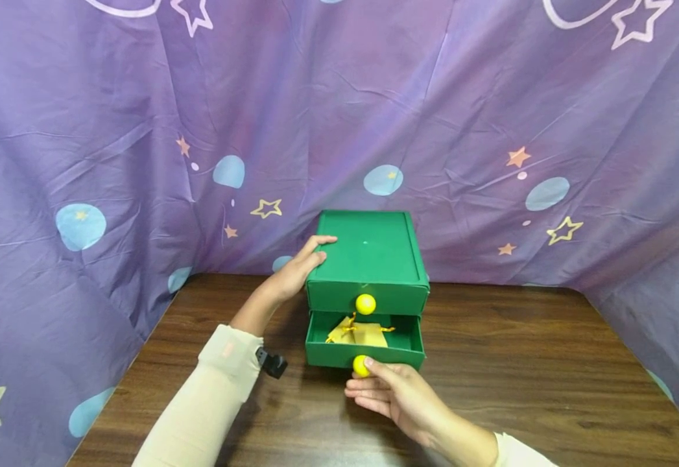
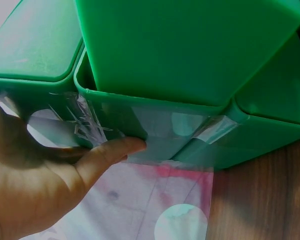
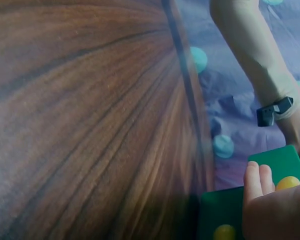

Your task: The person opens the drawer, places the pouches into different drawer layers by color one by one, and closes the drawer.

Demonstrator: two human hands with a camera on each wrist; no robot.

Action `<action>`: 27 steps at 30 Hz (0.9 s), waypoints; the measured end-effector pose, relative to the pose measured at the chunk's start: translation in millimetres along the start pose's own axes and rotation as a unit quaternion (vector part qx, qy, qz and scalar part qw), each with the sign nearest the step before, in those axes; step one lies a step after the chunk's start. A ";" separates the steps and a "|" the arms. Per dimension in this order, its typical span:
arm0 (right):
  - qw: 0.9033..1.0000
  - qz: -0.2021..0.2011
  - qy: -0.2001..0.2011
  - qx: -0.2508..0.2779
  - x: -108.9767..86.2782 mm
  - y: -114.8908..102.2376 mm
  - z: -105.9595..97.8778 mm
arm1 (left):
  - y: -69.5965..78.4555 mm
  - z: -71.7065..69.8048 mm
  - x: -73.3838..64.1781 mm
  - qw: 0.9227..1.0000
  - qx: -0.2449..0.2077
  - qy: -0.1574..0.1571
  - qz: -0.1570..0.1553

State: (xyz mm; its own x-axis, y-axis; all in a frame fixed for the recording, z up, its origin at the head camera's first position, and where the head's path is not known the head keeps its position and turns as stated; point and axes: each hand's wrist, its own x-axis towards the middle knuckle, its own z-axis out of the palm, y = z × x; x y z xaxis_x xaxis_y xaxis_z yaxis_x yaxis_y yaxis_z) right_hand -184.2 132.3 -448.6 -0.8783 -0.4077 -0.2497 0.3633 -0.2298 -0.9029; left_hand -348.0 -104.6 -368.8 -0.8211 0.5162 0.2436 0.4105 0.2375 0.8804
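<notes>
A green two-drawer box (image 1: pixel 368 246) stands on the table, its lower drawer (image 1: pixel 339 355) pulled out. Inside that drawer lie pale yellow drawstring pouches (image 1: pixel 368 334) with orange cords. My right hand (image 1: pixel 409 399) pinches the lower drawer's yellow knob (image 1: pixel 360 366) with the thumb on it, the other fingers stretched out below. Above it, the upper drawer (image 1: pixel 330 296) is closed and has its own yellow knob (image 1: pixel 365 304). My left hand (image 1: pixel 295 272) rests against the box's left side, fingertips over the top edge. In the left wrist view its thumb (image 2: pixel 112 152) presses the taped green wall.
Brown wood-grain table (image 1: pixel 520 363) extends around the box. A purple curtain (image 1: pixel 462 130) with stars and blue spots hangs behind and at both sides. A black wrist strap (image 1: pixel 272 363) sits on the left sleeve.
</notes>
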 end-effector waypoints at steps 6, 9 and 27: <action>1.000 -0.004 -0.004 0.004 4.1 -3.5 -2.6 | 1.3 -0.6 0.0 1.000 0.005 -0.004 -0.003; 1.000 -0.006 -0.006 0.004 6.2 -4.9 -3.7 | 1.2 -0.4 -0.2 1.000 0.005 -0.002 -0.003; 1.000 -0.008 0.004 0.006 21.9 -6.6 -10.6 | 1.3 -0.1 -2.1 1.000 0.007 -0.002 -0.013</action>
State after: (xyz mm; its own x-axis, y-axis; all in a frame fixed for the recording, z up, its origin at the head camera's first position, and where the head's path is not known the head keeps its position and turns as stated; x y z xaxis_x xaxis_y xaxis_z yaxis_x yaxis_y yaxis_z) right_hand -209.1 134.3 -451.8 -0.8861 -0.3976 -0.2382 0.3531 -0.2463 -0.9026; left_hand -345.7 -105.4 -368.2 -0.8293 0.5139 0.2194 0.3954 0.2623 0.8803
